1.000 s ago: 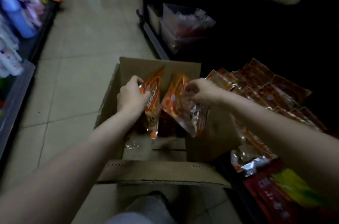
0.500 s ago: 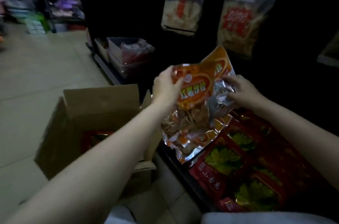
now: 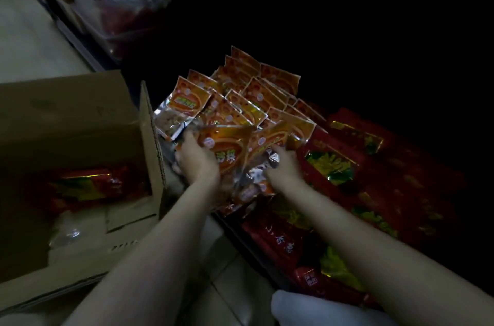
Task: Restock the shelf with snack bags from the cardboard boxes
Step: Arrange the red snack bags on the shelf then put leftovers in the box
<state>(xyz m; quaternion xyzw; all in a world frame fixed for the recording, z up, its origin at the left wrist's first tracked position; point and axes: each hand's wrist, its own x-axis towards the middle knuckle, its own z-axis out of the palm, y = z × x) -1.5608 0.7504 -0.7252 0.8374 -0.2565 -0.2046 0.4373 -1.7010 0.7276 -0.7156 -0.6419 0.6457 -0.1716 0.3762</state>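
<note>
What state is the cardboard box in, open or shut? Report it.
Open. The cardboard box has its flaps folded outward, and red snack bags show inside it.

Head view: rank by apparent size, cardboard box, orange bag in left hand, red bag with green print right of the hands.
1. cardboard box, largest, though nearest the camera.
2. red bag and orange bag look alike; hands cover part of the orange one, so no ranking.

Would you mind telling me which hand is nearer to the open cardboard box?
Left. The left hand grips orange snack bags just right of the cardboard box flap; the right hand is farther right, beside the red bags.
</note>
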